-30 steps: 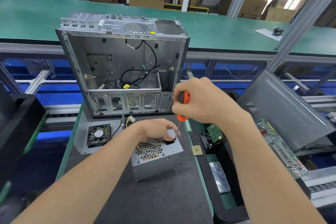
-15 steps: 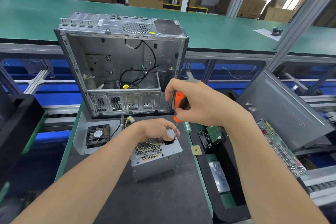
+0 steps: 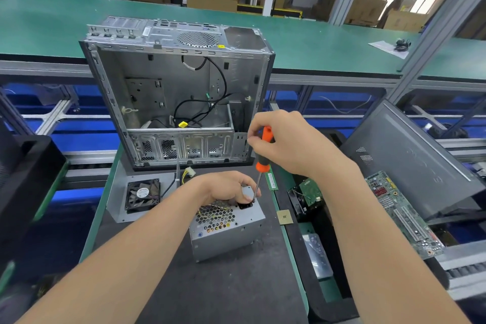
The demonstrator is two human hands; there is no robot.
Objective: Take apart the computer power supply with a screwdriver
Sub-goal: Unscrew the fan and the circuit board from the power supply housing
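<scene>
Just below the centre of the frame, the grey power supply (image 3: pixel 226 231) sits on the dark work mat (image 3: pixel 210 292), and the left hand (image 3: pixel 226 188) curls over its far top edge, holding it. Above and to the right, the right hand (image 3: pixel 286 142) grips the orange handle of the screwdriver (image 3: pixel 263 163), whose shaft is nearly upright with its tip on the supply's upper right corner beside the left hand's fingers. Behind stands the open computer case (image 3: pixel 178 87); a fan (image 3: pixel 143 194) lies left of centre and a circuit board (image 3: pixel 402 216) at the right.
</scene>
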